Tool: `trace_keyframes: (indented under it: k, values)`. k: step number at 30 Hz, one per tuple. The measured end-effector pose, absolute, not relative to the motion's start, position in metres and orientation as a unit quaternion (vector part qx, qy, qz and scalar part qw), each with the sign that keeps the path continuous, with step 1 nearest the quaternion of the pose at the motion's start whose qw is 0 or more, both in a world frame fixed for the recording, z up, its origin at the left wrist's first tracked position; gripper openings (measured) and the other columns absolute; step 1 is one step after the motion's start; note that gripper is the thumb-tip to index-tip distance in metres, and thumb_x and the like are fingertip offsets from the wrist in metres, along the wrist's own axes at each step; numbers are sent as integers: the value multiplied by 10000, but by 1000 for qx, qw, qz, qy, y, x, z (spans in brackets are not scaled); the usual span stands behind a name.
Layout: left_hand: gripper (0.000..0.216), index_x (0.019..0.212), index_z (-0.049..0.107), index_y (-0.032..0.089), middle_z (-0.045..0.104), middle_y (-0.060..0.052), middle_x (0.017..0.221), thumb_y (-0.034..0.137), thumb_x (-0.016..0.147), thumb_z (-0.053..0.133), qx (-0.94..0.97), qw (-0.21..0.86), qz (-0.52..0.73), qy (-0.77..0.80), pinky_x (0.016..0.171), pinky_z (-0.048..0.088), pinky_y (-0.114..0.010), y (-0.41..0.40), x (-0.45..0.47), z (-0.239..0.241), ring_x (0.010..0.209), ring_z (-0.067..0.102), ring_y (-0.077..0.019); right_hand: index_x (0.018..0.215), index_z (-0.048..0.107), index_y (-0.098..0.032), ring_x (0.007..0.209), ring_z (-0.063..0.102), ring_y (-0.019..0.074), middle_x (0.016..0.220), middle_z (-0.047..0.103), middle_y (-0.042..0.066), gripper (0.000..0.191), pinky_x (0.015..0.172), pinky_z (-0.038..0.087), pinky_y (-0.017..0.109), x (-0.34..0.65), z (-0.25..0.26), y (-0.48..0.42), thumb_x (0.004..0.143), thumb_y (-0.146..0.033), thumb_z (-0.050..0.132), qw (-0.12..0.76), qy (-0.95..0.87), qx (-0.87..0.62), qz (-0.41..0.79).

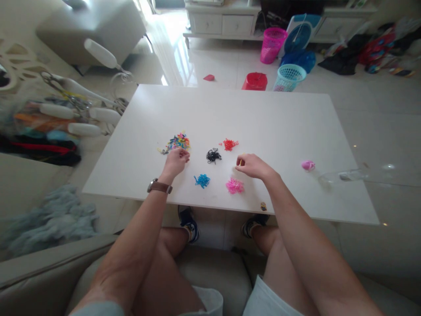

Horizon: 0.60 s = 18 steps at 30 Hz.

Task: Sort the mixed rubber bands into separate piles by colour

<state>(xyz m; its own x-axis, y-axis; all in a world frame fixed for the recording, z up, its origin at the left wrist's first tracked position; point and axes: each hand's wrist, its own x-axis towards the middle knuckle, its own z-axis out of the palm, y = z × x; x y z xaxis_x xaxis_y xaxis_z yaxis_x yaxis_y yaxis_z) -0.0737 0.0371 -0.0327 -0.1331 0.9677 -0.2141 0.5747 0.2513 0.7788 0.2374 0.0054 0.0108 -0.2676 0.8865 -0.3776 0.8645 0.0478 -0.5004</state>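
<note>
My left hand (177, 161) is at the near edge of a mixed pile of small coloured pieces (178, 141), its fingertips pinched together. Whatever is between them, if anything, is too small to make out. My right hand (251, 166) pinches a small yellow piece (241, 163) above the table, just beyond a pink pile (234, 185). Between the hands lie a black pile (213, 156) of thin loop-like pieces and a red pile (229, 144). A blue pile (202, 181) sits nearer to me. The pieces resemble little bands or clips; their exact kind is unclear.
The piles lie on a white table (263, 114). Toward its right side are a pink-purple object (308, 165) and a clear bottle lying down (344, 176). A small cartoon figure (263, 206) is near the front edge. Baskets, including a pink one (272, 45), stand beyond.
</note>
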Motion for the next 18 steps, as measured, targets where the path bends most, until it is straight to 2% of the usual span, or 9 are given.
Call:
trace_keyframes:
  k: [4, 9, 14, 18]
  values:
    - [123, 798, 659, 165, 649, -19, 679, 276, 766, 702, 562, 539, 302, 550, 690, 534, -284, 12, -31, -14, 666, 650, -149, 976, 694, -184, 784, 650, 142, 894, 736, 42, 144, 726, 480, 247, 222, 14, 4, 857, -264, 684, 167, -705, -570, 389]
    - [179, 795, 673, 161, 653, -19, 704, 323, 761, 741, 544, 604, 326, 482, 705, 541, -295, -4, -5, 3, 677, 640, -142, 1054, 698, -191, 766, 668, 145, 912, 748, 43, 258, 724, 520, 265, 203, 13, 3, 827, -312, 726, 286, -676, -490, 470]
    - [212, 812, 670, 155, 654, -14, 708, 321, 742, 782, 518, 633, 343, 462, 680, 538, -284, -3, -1, 6, 657, 639, -132, 918, 709, -178, 793, 680, 170, 852, 740, 40, 209, 751, 535, 290, 192, 10, 4, 808, -356, 723, 337, -651, -451, 508]
    - [257, 863, 660, 157, 676, -16, 725, 309, 732, 819, 466, 658, 368, 463, 702, 547, -281, -2, -1, 5, 675, 667, -133, 847, 701, -175, 793, 683, 182, 821, 733, 39, 155, 755, 541, 297, 196, 11, 7, 788, -318, 702, 326, -645, -499, 479]
